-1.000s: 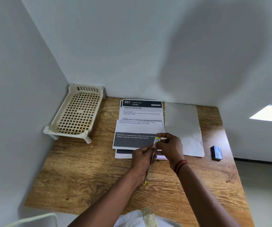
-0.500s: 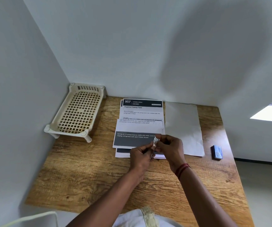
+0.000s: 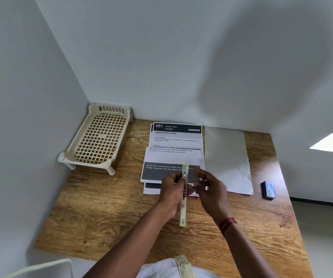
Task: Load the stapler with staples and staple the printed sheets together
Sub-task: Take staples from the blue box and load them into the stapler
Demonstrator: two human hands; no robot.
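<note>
1. Stapler (image 3: 183, 209): a slim, pale cream body with yellow tips at both ends and a strip of bright metal showing near its middle. It is lying swung out into one long straight line. It is pointing away from the person, its far end over the printed sheets and its near end over bare wood.
2. Left hand (image 3: 172, 195): its fingers are curling round the middle of the stapler and grasping it from the left side.
3. Right hand (image 3: 210, 190): it is hanging just to the right of the stapler with its fingers loosely curled toward it. I cannot tell whether they are pinching anything. A red thread band (image 3: 228, 223) is circling the wrist.
4. Printed sheets (image 3: 176, 141): an overlapping stack is lying flat under the far end of the stapler. The top page is showing a dark header with "957" and the title "Organize Folding Table". A nearer sheet is showing a dark grey band with white text.
5. Blank sheet (image 3: 227, 157): white and slightly creased, it is lying just to the right of the printed stack.
6. Small blue box (image 3: 269, 190): it is lying flat near the right edge, apart from the blank sheet.
7. Lattice tray (image 3: 99, 137): cream plastic on short legs, it is standing in the far left corner against the walls.
8. Bench (image 3: 111, 207): a wood-grain top is carrying all the items and sitting in a white-walled corner.
</note>
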